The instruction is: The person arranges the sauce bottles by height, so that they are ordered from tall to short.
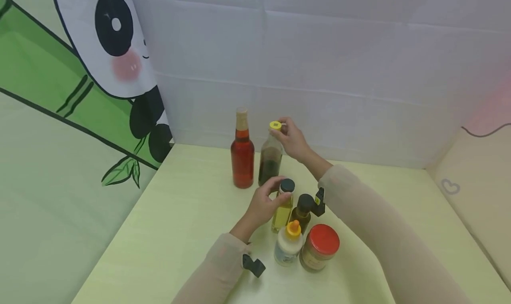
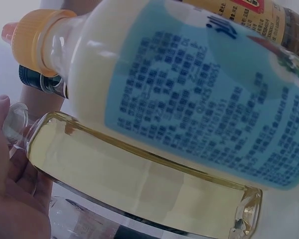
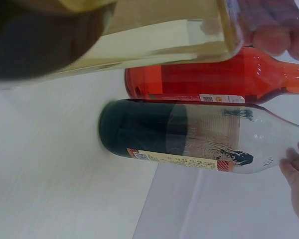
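My right hand (image 1: 293, 140) pinches the neck of a clear bottle of dark liquid (image 1: 270, 158), just below its yellow cap (image 1: 275, 125); in the right wrist view that bottle (image 3: 174, 132) stands beside the red one. My left hand (image 1: 264, 204) holds the neck of a square bottle of yellow oil (image 1: 281, 214) under its black cap. In the left wrist view the oil bottle (image 2: 134, 174) lies between the left hand (image 2: 15, 189) and a white squeeze bottle (image 2: 189, 89). The red bottle (image 1: 242, 162) stands untouched to the left of the dark one.
Close in front of the oil bottle are a dark-capped bottle (image 1: 305, 204), the squeeze bottle with an orange tip (image 1: 288, 248) and a red-lidded jar (image 1: 324, 242). A white wall covering (image 1: 339, 73) rises behind the table (image 1: 159, 233).
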`<action>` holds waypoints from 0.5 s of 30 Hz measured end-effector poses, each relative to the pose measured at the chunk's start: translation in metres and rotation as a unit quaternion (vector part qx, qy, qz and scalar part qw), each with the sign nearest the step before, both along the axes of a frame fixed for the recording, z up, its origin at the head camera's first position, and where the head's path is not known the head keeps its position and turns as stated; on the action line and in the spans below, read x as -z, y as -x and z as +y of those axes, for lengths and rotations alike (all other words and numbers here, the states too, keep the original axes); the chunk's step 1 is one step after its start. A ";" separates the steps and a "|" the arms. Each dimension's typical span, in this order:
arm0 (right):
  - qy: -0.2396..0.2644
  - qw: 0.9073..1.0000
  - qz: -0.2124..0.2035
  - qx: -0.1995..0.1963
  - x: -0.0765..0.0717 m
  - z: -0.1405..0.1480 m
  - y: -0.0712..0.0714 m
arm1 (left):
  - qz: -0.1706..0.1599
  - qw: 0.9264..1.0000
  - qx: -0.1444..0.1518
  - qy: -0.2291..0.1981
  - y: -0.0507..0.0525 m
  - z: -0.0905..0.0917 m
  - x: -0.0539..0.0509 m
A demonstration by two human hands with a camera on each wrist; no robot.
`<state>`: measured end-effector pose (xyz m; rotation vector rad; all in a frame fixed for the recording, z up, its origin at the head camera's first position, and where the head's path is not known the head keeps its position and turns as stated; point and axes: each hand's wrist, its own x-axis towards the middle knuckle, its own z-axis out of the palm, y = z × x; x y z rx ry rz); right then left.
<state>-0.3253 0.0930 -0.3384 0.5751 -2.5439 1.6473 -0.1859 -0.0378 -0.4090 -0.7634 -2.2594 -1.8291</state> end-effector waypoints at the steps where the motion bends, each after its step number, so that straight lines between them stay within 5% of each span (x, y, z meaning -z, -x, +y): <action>1: -0.001 1.000 0.001 0.000 0.000 0.000 0.000 | 0.004 1.000 0.000 -0.003 0.000 0.000 0.002; 5: -0.001 1.000 -0.001 0.000 -0.001 -0.003 0.000 | 0.010 1.000 -0.002 -0.011 0.012 0.000 0.022; 15: -0.027 1.000 -0.002 -0.015 -0.005 -0.009 -0.001 | 0.006 1.000 -0.005 -0.005 0.011 0.000 0.017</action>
